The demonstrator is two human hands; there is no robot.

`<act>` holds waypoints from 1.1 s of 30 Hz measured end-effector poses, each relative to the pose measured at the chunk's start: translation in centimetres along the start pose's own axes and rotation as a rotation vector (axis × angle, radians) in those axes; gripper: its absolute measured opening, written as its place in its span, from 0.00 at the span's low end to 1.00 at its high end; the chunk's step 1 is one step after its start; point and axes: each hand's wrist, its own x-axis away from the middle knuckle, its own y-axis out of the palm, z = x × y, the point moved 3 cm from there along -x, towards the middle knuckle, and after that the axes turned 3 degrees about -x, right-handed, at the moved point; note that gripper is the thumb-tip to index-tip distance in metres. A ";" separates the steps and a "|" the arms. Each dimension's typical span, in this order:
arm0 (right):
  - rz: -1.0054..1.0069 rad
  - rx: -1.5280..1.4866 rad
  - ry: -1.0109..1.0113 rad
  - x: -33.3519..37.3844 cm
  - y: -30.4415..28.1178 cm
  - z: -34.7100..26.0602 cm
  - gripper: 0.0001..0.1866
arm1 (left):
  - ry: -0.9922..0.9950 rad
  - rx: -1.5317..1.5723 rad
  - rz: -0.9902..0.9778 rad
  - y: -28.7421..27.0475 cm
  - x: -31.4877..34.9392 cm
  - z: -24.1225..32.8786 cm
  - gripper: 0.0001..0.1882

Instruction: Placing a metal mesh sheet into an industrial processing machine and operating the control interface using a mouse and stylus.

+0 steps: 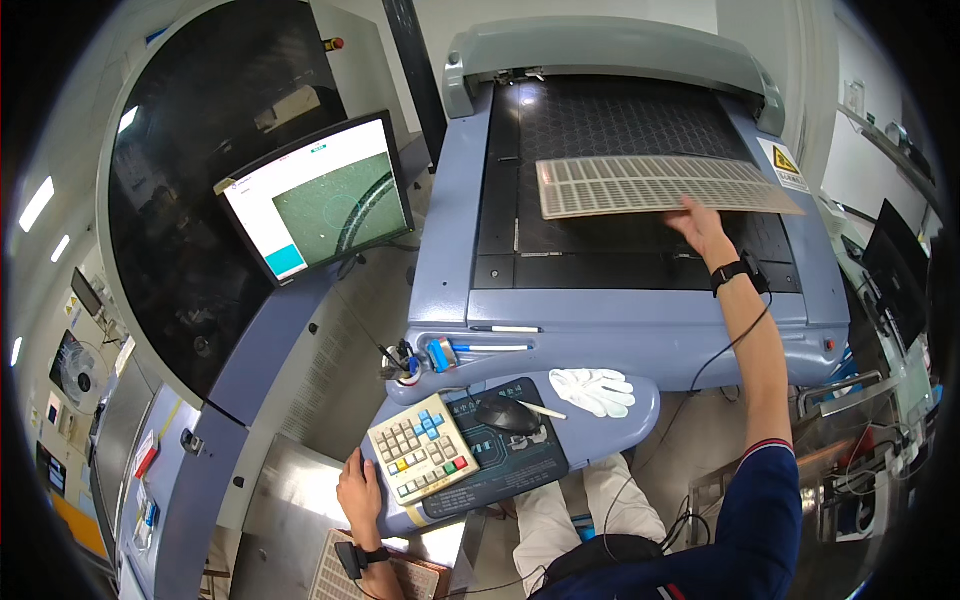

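My right hand (697, 226) grips the near edge of a thin beige panel (640, 186) patterned with rows of small slots. The panel is raised at a slant over the black bed (560, 240) of a blue-grey machine. My left hand (358, 492) is beside the left edge of a beige keypad (425, 450) with coloured keys; its fingers point forward and nothing shows in them. Below my left wrist, more slotted panels (330, 570) lie on a metal surface, partly hidden by my forearm.
A monitor (320, 200) stands at the left. On the front shelf are a black mouse (507, 414), a dark mouse pad (520, 470), white gloves (592, 391) and a pen cup (403, 370). A grey bridge (610, 50) spans the far end. A cable (722, 352) trails from my right wrist.
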 end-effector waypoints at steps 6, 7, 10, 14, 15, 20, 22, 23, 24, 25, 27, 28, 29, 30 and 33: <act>-0.228 1.635 -0.365 7.8 3.7 3.9 0.24 | -0.005 0.005 -0.025 0.0 -0.2 0.2 0.22; -0.220 1.640 -0.350 8.4 2.8 5.5 0.24 | 0.001 0.001 -0.039 0.3 -0.1 0.2 0.22; -0.361 1.993 -0.678 9.7 3.2 8.9 0.28 | -0.017 0.002 -0.025 0.3 -0.4 -0.1 0.23; -0.332 1.956 -0.666 10.0 3.3 9.1 0.31 | -0.032 0.012 -0.033 0.3 -0.1 -0.3 0.22; -0.340 1.957 -0.663 10.3 3.7 9.2 0.31 | -0.033 0.015 -0.034 0.3 -0.2 -0.1 0.22; -0.336 2.005 -0.657 11.2 4.3 9.3 0.35 | -0.055 0.039 -0.046 -0.1 -0.3 0.5 0.21; -0.349 1.981 -0.668 11.0 3.9 9.4 0.34 | -0.037 0.027 -0.032 -0.2 -0.3 0.1 0.22; -0.355 1.968 -0.675 11.0 3.7 9.3 0.34 | -0.045 0.022 -0.027 0.0 -0.1 -0.2 0.22; -0.367 1.944 -0.653 10.9 3.6 8.7 0.33 | -0.021 0.040 -0.030 0.2 -0.3 -0.1 0.22; -0.372 1.947 -0.639 10.8 3.8 8.5 0.32 | -0.003 0.051 -0.024 0.0 -0.3 -0.2 0.22; -0.337 1.946 -0.553 10.8 4.2 8.3 0.31 | -0.015 0.050 -0.013 0.1 -0.3 -0.4 0.22; -0.346 1.957 -0.543 11.2 4.3 8.1 0.32 | -0.025 0.047 -0.014 -0.1 -0.2 -0.1 0.22; -0.352 1.939 -0.563 11.4 4.0 8.6 0.32 | -0.033 0.045 -0.016 -0.4 -0.3 0.0 0.22; -0.337 1.936 -0.618 11.9 3.6 9.0 0.32 | -0.041 0.066 -0.031 -0.4 -0.4 -0.1 0.23; -0.368 1.887 -0.669 15.6 2.1 10.3 0.32 | -0.017 0.031 -0.026 -0.2 -0.1 -0.7 0.23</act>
